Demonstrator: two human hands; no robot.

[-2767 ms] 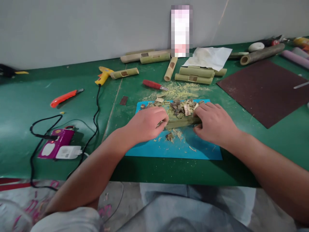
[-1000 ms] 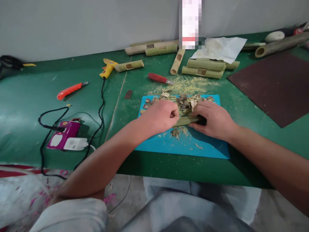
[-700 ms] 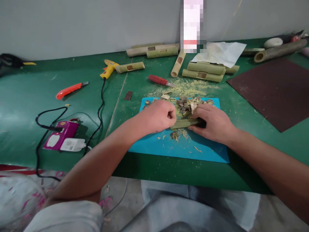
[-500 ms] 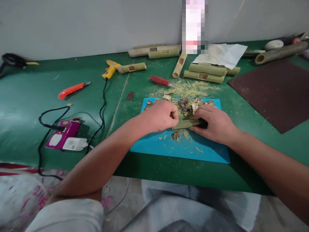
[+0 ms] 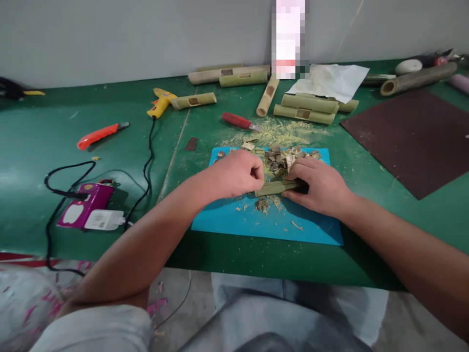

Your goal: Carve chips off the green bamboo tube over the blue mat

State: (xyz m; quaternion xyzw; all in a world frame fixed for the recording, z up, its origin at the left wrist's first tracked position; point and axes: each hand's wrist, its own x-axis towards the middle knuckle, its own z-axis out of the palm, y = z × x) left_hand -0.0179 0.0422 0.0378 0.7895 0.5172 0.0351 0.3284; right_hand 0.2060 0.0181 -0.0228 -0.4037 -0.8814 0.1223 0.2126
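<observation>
No txt, nos. or brands legible. White pwr adapter has a tiny grey label, too blurry to read; upright screen is pixelated.

Facing a plain grey wall, marked at upper right by a pale slanting streak. Meeting below it a green tabletop, crossed by a thin seam and gleaming softly at left. Dropping past the near edge to a dull grey floor, showing pink marks at lower left.
</observation>
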